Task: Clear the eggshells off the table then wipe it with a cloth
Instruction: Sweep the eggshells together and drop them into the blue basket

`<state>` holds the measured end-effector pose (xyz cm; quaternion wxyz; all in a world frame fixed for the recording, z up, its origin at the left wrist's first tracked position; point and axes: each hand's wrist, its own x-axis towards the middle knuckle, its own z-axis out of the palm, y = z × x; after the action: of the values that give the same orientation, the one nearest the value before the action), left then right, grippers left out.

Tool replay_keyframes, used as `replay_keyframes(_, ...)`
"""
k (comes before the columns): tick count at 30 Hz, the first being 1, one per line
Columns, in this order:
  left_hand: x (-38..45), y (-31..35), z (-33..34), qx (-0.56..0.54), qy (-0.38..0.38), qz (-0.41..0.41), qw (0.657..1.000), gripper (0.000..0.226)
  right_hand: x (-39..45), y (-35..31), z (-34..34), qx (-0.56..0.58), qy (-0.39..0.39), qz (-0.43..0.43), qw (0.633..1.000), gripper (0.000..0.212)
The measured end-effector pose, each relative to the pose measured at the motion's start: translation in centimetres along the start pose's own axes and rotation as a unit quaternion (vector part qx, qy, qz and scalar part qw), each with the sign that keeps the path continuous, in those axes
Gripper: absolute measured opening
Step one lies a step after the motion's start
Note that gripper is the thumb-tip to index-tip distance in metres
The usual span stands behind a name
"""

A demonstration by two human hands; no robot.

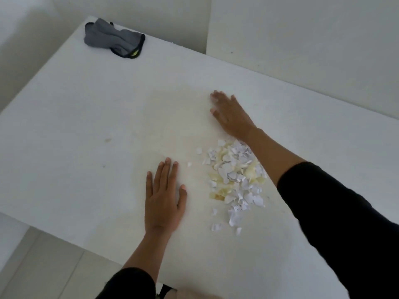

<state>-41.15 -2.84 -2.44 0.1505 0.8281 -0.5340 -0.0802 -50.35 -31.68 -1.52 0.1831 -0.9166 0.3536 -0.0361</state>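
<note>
A pile of broken white and yellowish eggshells (235, 178) lies on the white table (86, 126), right of centre. My left hand (164, 197) rests flat on the table just left of the pile, fingers apart, holding nothing. My right hand (231, 114) lies flat beyond the pile, fingers spread and blurred, with its forearm stretched along the pile's right side. A crumpled grey cloth (114, 38) with black trim sits at the table's far left corner, well away from both hands.
White walls stand close behind the table's far edge and right side. The table's left and near edges drop to a pale tiled floor (43, 266). A faint yellowish stain (190, 117) spreads on the tabletop around the hands.
</note>
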Motion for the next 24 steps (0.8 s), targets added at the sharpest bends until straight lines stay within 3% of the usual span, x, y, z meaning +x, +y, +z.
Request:
replay_keyframes(2, 0.0, -0.1, 0.0, 0.000, -0.004, 0.000, 1.000, 0.060, -2.8, -2.4, 0.8, -0.014, -0.049, -0.121, 0.991, 0.058)
replay_keyframes(5, -0.1, -0.1, 0.1, -0.003, -0.004, 0.000, 1.000, 0.058, -8.8, -4.8, 1.6, -0.012, -0.140, -0.276, 0.951, 0.051)
replay_keyframes(7, -0.1, -0.2, 0.1, 0.001, 0.000, 0.002, 1.000, 0.057, -12.3, -5.0, 1.0, -0.012, -0.126, -0.282, 0.951, 0.045)
replay_keyframes(9, -0.1, -0.3, 0.3, 0.008, 0.002, 0.005, 1.000, 0.057, -15.6, -5.5, 0.4, -0.017, -0.037, -0.230, 0.972, 0.045)
replay_keyframes(11, -0.1, -0.2, 0.4, 0.016, 0.003, 0.005, 1.000, 0.057, -19.5, -7.3, 1.3, -0.004, -0.001, -0.187, 0.982, 0.047)
replay_keyframes(15, -0.2, -0.2, 0.5, 0.003, 0.009, 0.014, 1.000, 0.056, -27.0, -10.9, 5.7, -0.062, -0.118, -0.259, 0.957, 0.050)
replay_keyframes(17, -0.2, -0.4, 0.6, 0.003, 0.014, 0.016, 1.000, 0.055, -27.3, -9.9, 5.8, -0.092, -0.084, -0.185, 0.975, 0.050)
replay_keyframes(20, -0.2, -0.5, 0.7, -0.001, 0.013, 0.018, 1.000, 0.056, -26.6, -9.2, 3.0, -0.054, 0.036, -0.038, 0.997, 0.048)
replay_keyframes(22, -0.3, -0.5, 0.7, -0.002, 0.008, 0.021, 1.000, 0.057, -27.7, -10.3, 1.9, -0.018, 0.116, 0.030, 0.993, 0.050)
replay_keyframes(24, -0.4, -0.6, 0.6, -0.012, 0.006, 0.021, 1.000, 0.059, -29.9, -11.3, 2.9, 0.010, 0.175, 0.172, 0.969, 0.065)
